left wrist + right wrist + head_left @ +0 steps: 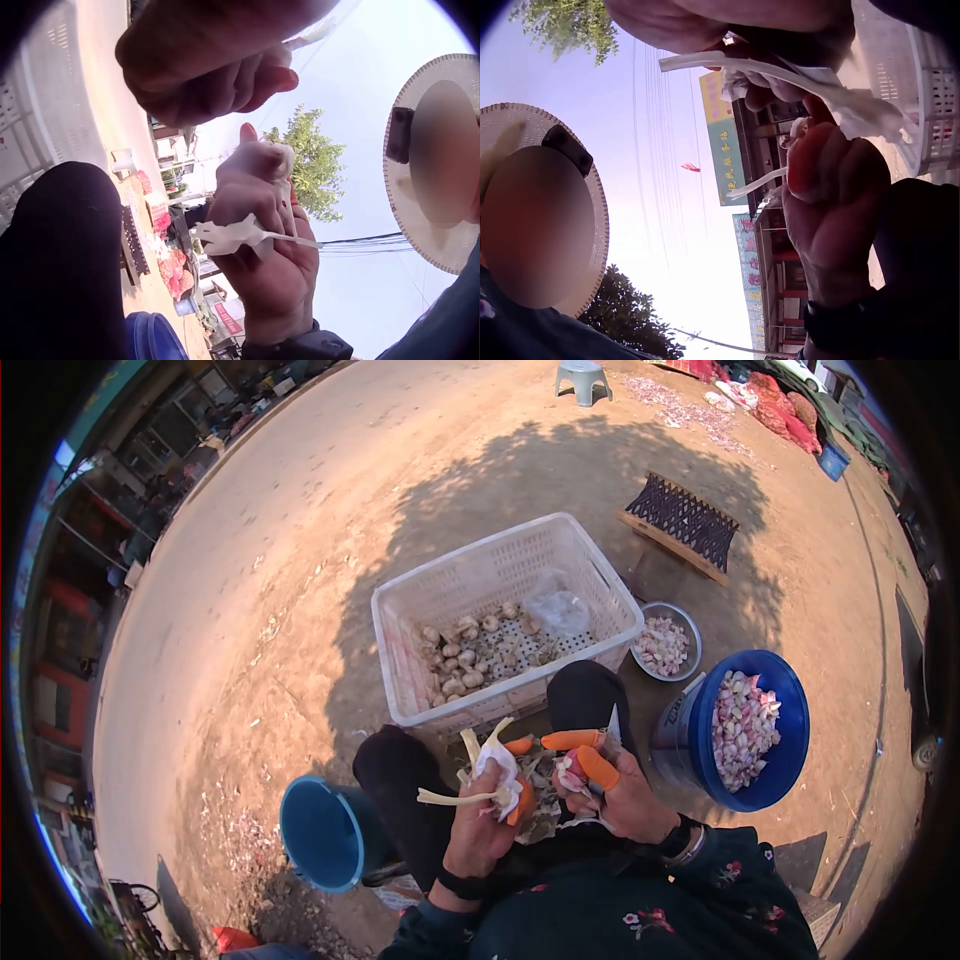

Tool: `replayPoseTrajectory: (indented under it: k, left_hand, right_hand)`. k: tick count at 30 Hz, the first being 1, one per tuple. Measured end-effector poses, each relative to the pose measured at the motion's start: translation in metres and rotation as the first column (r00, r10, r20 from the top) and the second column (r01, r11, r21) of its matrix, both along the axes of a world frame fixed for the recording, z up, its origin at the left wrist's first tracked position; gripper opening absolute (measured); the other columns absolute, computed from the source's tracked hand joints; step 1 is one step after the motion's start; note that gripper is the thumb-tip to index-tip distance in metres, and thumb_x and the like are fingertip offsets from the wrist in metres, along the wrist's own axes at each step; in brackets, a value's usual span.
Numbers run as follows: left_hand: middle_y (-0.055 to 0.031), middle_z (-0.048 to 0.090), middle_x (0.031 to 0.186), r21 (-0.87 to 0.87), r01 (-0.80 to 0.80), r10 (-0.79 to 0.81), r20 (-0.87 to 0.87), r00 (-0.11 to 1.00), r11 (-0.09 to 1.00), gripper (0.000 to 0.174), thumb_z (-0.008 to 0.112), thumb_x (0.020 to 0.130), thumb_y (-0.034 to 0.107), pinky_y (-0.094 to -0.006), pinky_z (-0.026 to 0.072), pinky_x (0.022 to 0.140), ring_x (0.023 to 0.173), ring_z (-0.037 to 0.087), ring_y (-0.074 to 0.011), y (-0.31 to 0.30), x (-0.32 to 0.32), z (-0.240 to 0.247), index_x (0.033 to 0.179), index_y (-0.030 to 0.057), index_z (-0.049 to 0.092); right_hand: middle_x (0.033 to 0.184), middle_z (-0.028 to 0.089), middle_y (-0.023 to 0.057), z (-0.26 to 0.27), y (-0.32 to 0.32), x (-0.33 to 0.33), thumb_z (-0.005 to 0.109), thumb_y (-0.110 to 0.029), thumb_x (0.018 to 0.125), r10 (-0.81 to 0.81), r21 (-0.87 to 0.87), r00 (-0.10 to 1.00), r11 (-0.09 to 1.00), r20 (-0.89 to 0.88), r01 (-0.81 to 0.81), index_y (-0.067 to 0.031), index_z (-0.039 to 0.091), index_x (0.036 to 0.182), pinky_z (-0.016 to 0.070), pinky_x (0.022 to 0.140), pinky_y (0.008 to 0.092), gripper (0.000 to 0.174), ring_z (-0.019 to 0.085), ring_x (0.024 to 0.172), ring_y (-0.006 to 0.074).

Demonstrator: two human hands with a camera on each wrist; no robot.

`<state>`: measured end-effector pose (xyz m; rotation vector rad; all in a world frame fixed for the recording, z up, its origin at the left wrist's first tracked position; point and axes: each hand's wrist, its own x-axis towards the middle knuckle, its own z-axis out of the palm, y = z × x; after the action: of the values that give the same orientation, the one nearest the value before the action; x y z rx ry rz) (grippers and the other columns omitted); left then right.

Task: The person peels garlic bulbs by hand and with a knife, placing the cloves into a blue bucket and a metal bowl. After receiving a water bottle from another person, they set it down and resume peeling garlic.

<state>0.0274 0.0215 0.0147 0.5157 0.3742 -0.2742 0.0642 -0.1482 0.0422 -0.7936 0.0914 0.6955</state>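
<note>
In the head view my left hand [482,830] grips garlic stalks [458,797] with torn white papery skin [499,764]. Close beside it, my right hand [636,805] pinches pink-skinned garlic cloves [571,772], and a short knife blade [613,724] sticks up from the same grip. Orange finger covers [598,768] sheathe some fingertips on both hands. A long pale stalk [802,81] crosses in front of the fingers in the right wrist view. Loose skins [543,800] lie in the lap below the hands.
Ahead stands a white crate [470,565] with garlic bulbs [455,665] and a plastic bag [557,607]. To the right are a metal bowl [693,632] and a blue bucket [801,705], both holding cloves. A teal bucket [322,832] sits left; a woven stool [685,520] stands beyond.
</note>
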Motion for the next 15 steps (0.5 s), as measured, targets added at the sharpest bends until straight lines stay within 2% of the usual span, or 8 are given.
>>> replayPoseTrajectory:
  k: [3,6,7,10,11,12,13,15]
  left_hand:
    - [-0.0043,0.057,0.076,0.305,-0.047,0.006,0.134,0.991,0.951,0.046,0.058,0.087,0.031,-0.0206,0.0406,0.047,0.056,0.052,-0.009,0.008,-0.002,0.001,0.117,-0.0022,0.05]
    - [-0.0079,0.06,0.093,0.71,0.14,-0.297,0.101,0.95,0.69,0.05,0.067,0.08,0.029,-0.0257,0.047,0.073,0.079,0.059,-0.0144,0.019,-0.004,-0.004,0.115,-0.0028,0.051]
    - [-0.0079,0.06,0.093,0.709,0.147,-0.307,0.104,0.946,0.69,0.05,0.067,0.08,0.029,-0.0257,0.047,0.073,0.079,0.059,-0.0144,0.02,-0.003,-0.004,0.115,-0.0028,0.051]
    - [-0.0102,0.061,0.091,0.965,-0.059,-0.377,0.155,0.913,0.254,0.047,0.072,0.074,0.023,-0.0261,0.0458,0.075,0.08,0.059,-0.0148,0.025,-0.001,-0.003,0.109,-0.0015,0.053]
    - [-0.0109,0.061,0.091,0.987,-0.137,-0.401,0.161,0.902,0.087,0.046,0.073,0.073,0.022,-0.0262,0.0454,0.076,0.081,0.059,-0.0149,0.027,-0.002,-0.003,0.107,-0.0011,0.054]
    - [-0.0117,0.062,0.09,0.973,-0.214,-0.424,0.161,0.891,-0.082,0.045,0.075,0.071,0.02,-0.0263,0.0451,0.077,0.082,0.059,-0.015,0.027,-0.002,0.0,0.105,-0.0007,0.054]
    - [-0.0085,0.06,0.075,0.967,-0.1,-0.258,0.162,0.953,0.235,0.044,0.076,0.07,0.021,-0.0257,0.0461,0.065,0.068,0.058,-0.0154,0.018,-0.005,0.005,0.102,0.0,0.055]
    - [-0.0065,0.057,0.069,0.964,-0.138,-0.279,0.201,0.939,0.227,0.044,0.076,0.07,0.023,-0.0253,0.0445,0.058,0.061,0.055,-0.0145,0.003,-0.008,0.023,0.102,0.0001,0.055]
  right_hand:
    - [0.079,0.056,0.0054,-0.001,-0.008,0.001,0.039,-0.021,0.097,0.024,-0.066,0.997,0.998,0.077,-0.019,-0.0043,0.049,0.108,0.0337,0.048,0.0194,0.022,0.039,0.05,0.0051]
    - [0.084,0.06,0.0033,-0.013,-0.009,-0.003,0.045,-0.018,0.095,-0.081,-0.039,0.994,0.996,0.07,0.084,-0.003,0.048,0.119,0.0309,0.047,0.0157,0.028,0.038,0.053,0.0007]
    - [0.086,0.059,0.0023,-0.014,-0.01,-0.003,0.048,-0.015,0.094,-0.062,-0.129,0.979,0.988,0.194,0.088,-0.0017,0.048,0.118,0.0384,0.054,0.0155,0.027,0.045,0.06,0.0005]
    - [0.092,0.057,0.0026,-0.023,-0.001,-0.009,0.049,-0.014,0.094,-0.134,-0.147,0.95,0.972,0.282,0.181,-0.0002,0.048,0.116,0.045,0.068,0.0168,0.026,0.051,0.073,0.0019]
    - [0.096,0.056,0.0031,-0.024,0.0,-0.011,0.047,-0.016,0.095,-0.077,-0.262,0.925,0.947,0.372,0.184,0.0012,0.048,0.115,0.0453,0.079,0.0189,0.027,0.054,0.085,0.0044]
    - [0.096,0.056,0.0031,-0.026,0.002,-0.013,0.047,-0.016,0.095,-0.077,-0.261,0.926,0.948,0.369,0.182,0.0012,0.048,0.115,0.0453,0.079,0.0189,0.027,0.054,0.085,0.0044]
    - [0.096,0.056,0.0031,-0.027,0.005,-0.015,0.047,-0.017,0.095,-0.091,-0.244,0.926,0.951,0.367,0.19,0.0013,0.048,0.115,0.0454,0.079,0.0189,0.027,0.054,0.085,0.0048]
    - [0.093,0.057,0.0033,-0.026,0.011,-0.018,0.046,-0.018,0.095,-0.1,-0.279,0.905,0.932,0.413,0.23,0.0008,0.048,0.115,0.0461,0.076,0.0194,0.027,0.055,0.084,0.0056]
